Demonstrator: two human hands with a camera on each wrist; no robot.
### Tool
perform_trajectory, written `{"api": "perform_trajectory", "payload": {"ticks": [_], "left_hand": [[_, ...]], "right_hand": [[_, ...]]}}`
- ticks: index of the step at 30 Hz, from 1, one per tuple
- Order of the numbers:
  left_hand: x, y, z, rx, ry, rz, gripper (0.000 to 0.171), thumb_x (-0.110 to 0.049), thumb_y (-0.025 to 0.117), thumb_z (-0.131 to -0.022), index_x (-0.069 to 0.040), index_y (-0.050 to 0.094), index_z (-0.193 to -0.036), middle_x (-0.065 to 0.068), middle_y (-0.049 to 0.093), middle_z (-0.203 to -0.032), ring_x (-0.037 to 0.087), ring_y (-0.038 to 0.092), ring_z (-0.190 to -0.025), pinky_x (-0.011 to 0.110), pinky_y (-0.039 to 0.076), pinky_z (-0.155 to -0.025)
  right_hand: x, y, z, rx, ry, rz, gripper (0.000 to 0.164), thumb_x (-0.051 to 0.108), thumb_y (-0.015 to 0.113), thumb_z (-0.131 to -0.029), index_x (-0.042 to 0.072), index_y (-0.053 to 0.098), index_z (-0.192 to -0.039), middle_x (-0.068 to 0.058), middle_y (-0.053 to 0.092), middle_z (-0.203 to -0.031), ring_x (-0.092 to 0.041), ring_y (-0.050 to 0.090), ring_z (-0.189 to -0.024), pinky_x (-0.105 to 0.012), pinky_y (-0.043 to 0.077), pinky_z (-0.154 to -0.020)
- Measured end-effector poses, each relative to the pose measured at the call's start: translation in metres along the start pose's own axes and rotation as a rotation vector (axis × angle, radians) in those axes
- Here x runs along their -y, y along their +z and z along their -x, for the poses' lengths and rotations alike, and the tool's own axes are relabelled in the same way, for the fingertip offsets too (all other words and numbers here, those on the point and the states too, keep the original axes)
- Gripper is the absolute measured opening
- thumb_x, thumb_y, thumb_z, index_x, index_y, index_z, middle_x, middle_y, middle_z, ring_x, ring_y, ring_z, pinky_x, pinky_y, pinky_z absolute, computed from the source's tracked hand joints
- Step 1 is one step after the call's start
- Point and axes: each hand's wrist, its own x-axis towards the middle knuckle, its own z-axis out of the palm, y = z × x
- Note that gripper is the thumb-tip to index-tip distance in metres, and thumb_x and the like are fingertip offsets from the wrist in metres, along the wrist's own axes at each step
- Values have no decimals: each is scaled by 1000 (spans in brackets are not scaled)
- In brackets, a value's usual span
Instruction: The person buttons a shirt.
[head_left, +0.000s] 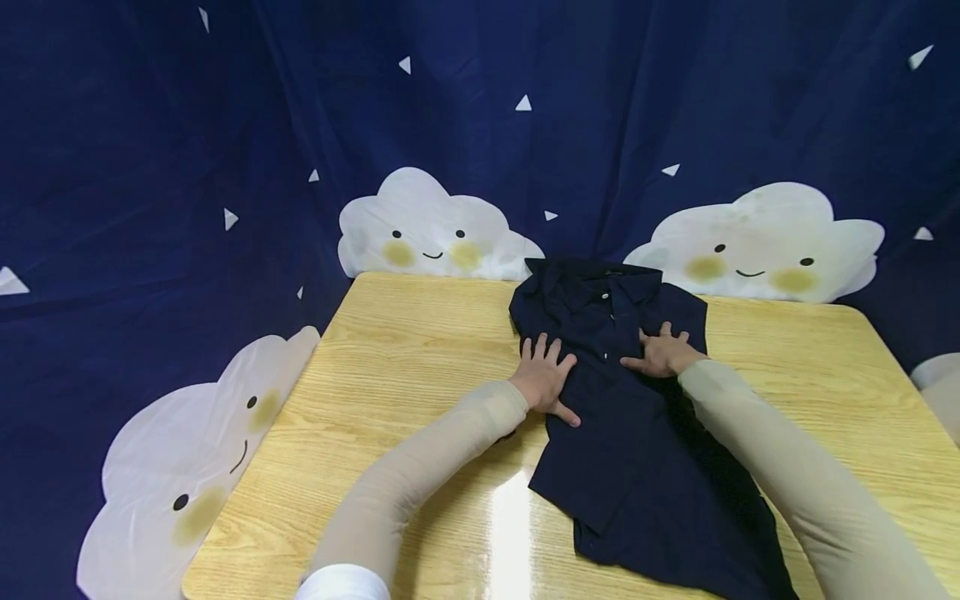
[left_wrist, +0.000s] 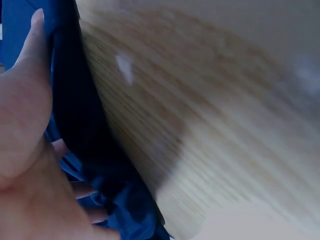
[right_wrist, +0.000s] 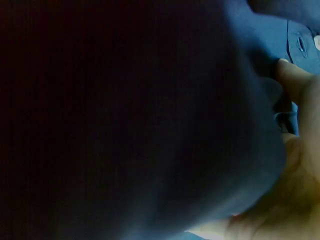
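Note:
A dark navy button-up shirt (head_left: 637, 500) lies front up on the table, its collar (head_left: 637, 279) at the far edge and its hem toward me. Small white buttons run down its upper front. My left hand (head_left: 540, 379) rests on the shirt's left side, fingers spread and straight. In the left wrist view, the left hand (left_wrist: 25, 145) lies along the fabric's edge. Fingers apart, my right hand (head_left: 663, 354) presses on the right side of the chest. Dark cloth (right_wrist: 150, 125) fills most of the right wrist view, hiding much of that hand (right_wrist: 305, 145).
The light wooden table (head_left: 420, 333) has rounded corners and a bright reflection near the front. Behind it hangs a navy curtain (head_left: 480, 108) with white triangles and smiling clouds. A layer of the shirt (head_left: 577, 475) lies over its lower left part.

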Motion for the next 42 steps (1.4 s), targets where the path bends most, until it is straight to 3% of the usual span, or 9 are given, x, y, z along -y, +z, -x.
{"api": "perform_trajectory", "payload": {"ticks": [3,6,10,14,26,42], "left_hand": [[1,1,-6,-12,24,36,126,-87,56,-56,-30,-4,-151,11,-1,-157,35,0,-142,53,10,-110],[4,1,-11,46,49,86,125,-84,57,-59,-33,-14,-149,10,-11,-157,36,-5,-142,53,9,-110],[9,2,-13,136,55,124,117,-83,55,-62,-38,-9,-149,6,-16,-156,34,-7,-142,52,7,-111],[12,3,-14,165,65,128,116,-83,55,-63,-38,-6,-150,4,-15,-157,33,-6,-142,51,6,-111],[26,6,-8,183,84,130,115,-81,59,-63,-39,-5,-150,2,-16,-157,32,-8,-142,48,5,-112],[40,7,-1,208,73,113,116,-80,59,-65,-37,-7,-150,3,-16,-156,33,-9,-142,50,5,-112]], "right_hand": [[0,0,-1,13,7,-1,83,53,42,-95,-9,18,-145,-51,9,-137,-62,13,-128,-67,15,-101],[1,1,-2,19,2,-5,83,53,42,-96,-9,17,-145,-51,9,-136,-62,12,-128,-66,15,-101],[4,0,-3,22,5,-4,83,53,42,-96,-9,18,-145,-51,9,-136,-64,13,-126,-67,15,-101],[4,1,-3,27,19,-22,84,54,43,-95,-9,18,-145,-50,8,-137,-68,14,-122,-68,15,-101],[2,-1,-1,48,-18,-73,89,56,50,-90,-6,19,-146,-49,3,-139,-71,11,-120,-72,21,-94],[19,-6,-4,45,-27,-16,89,58,48,-91,-6,19,-146,-49,6,-139,-70,14,-120,-68,18,-100]]}}
